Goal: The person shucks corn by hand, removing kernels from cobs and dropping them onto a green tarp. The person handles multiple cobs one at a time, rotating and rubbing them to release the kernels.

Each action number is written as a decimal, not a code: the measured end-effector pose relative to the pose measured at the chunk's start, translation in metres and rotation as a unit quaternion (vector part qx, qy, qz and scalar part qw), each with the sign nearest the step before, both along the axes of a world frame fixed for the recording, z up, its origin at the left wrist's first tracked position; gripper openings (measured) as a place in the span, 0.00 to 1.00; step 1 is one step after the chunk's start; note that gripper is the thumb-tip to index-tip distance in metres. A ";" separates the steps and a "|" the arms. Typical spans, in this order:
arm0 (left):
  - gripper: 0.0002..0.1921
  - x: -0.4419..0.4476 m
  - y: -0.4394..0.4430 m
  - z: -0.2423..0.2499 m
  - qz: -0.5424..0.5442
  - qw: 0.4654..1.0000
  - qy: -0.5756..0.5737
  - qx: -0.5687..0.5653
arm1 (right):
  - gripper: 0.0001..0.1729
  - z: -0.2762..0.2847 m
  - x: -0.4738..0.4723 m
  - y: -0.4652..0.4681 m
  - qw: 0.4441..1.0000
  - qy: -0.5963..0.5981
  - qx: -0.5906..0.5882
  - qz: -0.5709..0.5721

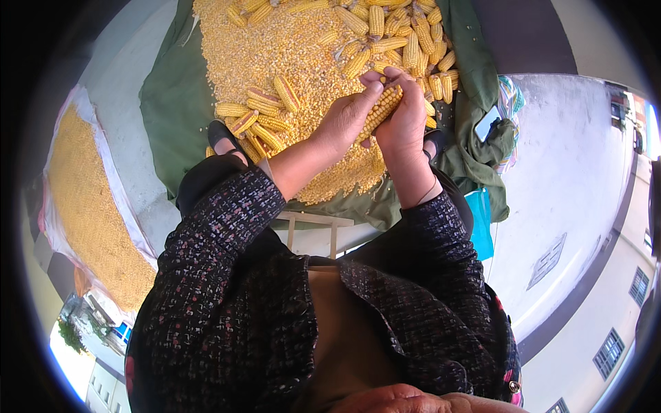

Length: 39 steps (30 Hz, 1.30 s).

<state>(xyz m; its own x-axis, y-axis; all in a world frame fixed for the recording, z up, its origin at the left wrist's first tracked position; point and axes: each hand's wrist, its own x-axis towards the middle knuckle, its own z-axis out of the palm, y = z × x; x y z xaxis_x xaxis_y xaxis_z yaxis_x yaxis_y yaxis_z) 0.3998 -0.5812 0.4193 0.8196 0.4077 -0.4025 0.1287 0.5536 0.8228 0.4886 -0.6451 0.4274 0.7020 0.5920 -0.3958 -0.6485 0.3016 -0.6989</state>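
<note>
An ear of yellow corn (381, 111) sits tilted between my two hands, above a spread of loose corn kernels (263, 46). My left hand (351, 111) grips it from the left, thumb near its upper end. Around its right side wraps my right hand (404, 111), with the fingertips bent over the top. Parts of the ear are hidden by the fingers. Close to my left foot lie several corn ears with strips of kernels gone (266, 98), showing reddish cob. Beyond my hands is a heap of full corn ears (413, 36).
A green cloth (168, 98) lies under the corn. On its bunched right side rests a phone (486, 124), near a turquoise bag (480, 222). A wooden stool frame (315, 219) shows between my legs. At the left, more kernels (93, 206) dry on a white sheet (111, 170).
</note>
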 end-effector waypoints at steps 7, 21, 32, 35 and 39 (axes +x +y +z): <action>0.28 -0.003 0.001 -0.011 -0.064 0.975 0.039 0.208 | 0.05 -0.011 -0.004 0.002 0.997 -0.079 -0.006 -0.004; 0.28 0.003 0.001 -0.006 -0.020 0.997 0.060 0.052 | 0.17 -0.014 -0.010 -0.002 0.992 -0.117 -0.042 0.012; 0.29 0.004 0.009 0.003 -0.063 0.997 0.041 -0.031 | 0.14 0.001 0.000 0.000 0.999 0.020 -0.021 0.045; 0.30 0.003 0.007 0.000 -0.053 0.997 0.059 0.009 | 0.09 -0.007 -0.001 -0.001 0.999 -0.025 -0.011 0.037; 0.30 0.002 0.001 -0.001 -0.060 0.995 0.069 0.030 | 0.05 -0.014 -0.003 0.002 0.998 -0.042 -0.042 0.019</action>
<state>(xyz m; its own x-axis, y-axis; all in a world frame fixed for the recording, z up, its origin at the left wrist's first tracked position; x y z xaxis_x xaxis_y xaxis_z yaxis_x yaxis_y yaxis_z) 0.4016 -0.5800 0.4179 0.8028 0.3372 -0.4917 0.3041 0.4778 0.8241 0.4859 -0.6434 0.4138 0.7119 0.5865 -0.3864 -0.5972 0.2160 -0.7724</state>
